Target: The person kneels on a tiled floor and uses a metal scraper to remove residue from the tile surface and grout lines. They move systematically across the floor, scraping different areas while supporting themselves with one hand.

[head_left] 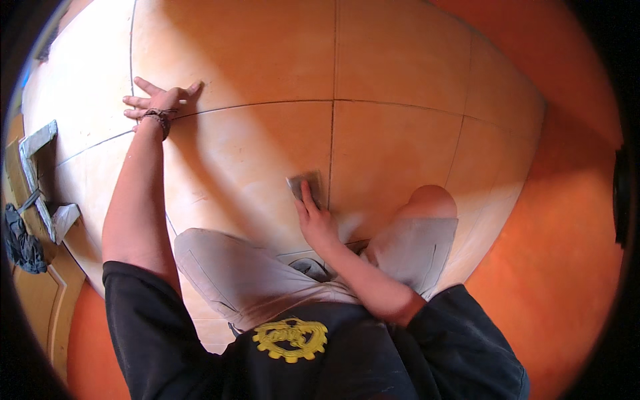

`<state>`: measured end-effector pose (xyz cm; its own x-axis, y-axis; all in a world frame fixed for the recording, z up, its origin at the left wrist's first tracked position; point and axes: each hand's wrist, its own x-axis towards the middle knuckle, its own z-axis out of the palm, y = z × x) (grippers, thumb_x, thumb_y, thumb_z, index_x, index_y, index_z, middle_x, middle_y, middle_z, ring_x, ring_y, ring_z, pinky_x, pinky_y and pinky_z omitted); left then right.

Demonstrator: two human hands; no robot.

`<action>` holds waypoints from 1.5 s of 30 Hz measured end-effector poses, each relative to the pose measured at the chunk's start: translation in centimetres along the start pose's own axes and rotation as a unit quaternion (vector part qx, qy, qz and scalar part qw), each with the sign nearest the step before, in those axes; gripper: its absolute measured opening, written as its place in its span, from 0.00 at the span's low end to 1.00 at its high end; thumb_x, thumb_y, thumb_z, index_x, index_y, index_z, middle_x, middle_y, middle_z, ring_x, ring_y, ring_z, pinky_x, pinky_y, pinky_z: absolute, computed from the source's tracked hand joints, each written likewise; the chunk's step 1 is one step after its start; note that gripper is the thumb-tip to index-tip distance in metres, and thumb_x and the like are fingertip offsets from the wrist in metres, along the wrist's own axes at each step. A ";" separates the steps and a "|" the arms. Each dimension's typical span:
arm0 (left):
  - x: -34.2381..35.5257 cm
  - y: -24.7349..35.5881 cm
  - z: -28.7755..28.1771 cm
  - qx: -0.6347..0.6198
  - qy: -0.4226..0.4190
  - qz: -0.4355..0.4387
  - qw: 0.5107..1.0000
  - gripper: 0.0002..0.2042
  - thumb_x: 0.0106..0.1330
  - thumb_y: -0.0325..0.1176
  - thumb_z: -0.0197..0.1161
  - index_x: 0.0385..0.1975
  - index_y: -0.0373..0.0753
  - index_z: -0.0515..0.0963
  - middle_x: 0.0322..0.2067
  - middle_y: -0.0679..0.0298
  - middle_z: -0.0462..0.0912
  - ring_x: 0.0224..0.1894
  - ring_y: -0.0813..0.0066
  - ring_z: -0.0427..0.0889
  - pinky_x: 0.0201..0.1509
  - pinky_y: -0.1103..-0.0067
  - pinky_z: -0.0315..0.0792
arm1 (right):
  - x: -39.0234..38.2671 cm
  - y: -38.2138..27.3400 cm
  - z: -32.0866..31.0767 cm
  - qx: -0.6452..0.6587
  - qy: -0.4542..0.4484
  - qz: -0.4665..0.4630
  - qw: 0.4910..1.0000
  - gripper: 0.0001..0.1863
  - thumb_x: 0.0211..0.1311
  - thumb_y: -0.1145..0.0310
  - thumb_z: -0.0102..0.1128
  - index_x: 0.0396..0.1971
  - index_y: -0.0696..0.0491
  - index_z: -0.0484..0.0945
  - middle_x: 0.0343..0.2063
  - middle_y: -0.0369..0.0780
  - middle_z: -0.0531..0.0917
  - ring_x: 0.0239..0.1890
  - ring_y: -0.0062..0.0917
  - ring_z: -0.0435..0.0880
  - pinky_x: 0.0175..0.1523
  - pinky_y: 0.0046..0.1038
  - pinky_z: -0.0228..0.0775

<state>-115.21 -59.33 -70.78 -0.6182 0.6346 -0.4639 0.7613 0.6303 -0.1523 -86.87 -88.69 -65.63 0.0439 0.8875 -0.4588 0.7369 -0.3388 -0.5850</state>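
Note:
My left hand point(157, 101) rests on the tiled floor point(253, 53) at the far left, fingers spread, propped near a dark grout line. A braided bracelet point(157, 117) circles that wrist. Nearer to me, my right hand point(317, 223) grips a flat, greyish square scraper point(305, 185), its index finger stretched along the top. The scraper lies against the tile just left of a grout line that runs away from me. Its handle, if it has one, is hidden under my hand.
A wooden door point(50, 300) stands at the left, with a dark cloth bundle point(23, 240) and a grey angular frame point(33, 167) beside it. Orange walls point(547, 253) border the floor on the right. My knees point(213, 260) are bent close to the work area.

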 end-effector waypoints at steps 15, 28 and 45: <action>-1.7 0.0 -1.4 -0.042 -0.008 -0.036 0.998 0.60 0.45 0.67 0.62 0.69 0.44 0.29 0.66 0.34 0.28 0.69 0.33 0.30 0.69 0.51 0.39 | 2.7 3.3 -5.5 -0.094 0.063 0.063 0.992 0.27 0.68 0.52 0.44 0.64 0.45 0.60 0.29 0.55 0.81 0.36 0.54 0.79 0.36 0.48 0.72; -3.9 2.4 0.6 -0.064 0.157 -0.055 0.984 0.64 0.35 0.86 0.41 0.70 0.46 0.39 0.68 0.39 0.34 0.70 0.38 0.32 0.66 0.43 0.32 | -0.3 6.8 -6.3 -0.048 0.100 0.177 0.978 0.28 0.69 0.50 0.38 0.67 0.38 0.54 0.30 0.55 0.81 0.31 0.53 0.80 0.35 0.52 0.71; -0.3 2.3 4.2 -0.091 0.253 0.063 0.961 0.55 0.43 0.84 0.36 0.70 0.54 0.45 0.71 0.52 0.40 0.72 0.51 0.36 0.66 0.44 0.31 | 11.4 13.7 -17.4 -0.228 0.174 0.091 0.954 0.24 0.69 0.51 0.35 0.56 0.49 0.66 0.36 0.56 0.81 0.34 0.55 0.80 0.43 0.51 0.73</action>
<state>-112.42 -59.97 -74.63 -0.5736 0.8188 0.0224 0.8185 0.5720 0.0534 -64.59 -77.81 -67.24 0.3613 0.9041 -0.2282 0.9094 -0.3958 -0.1281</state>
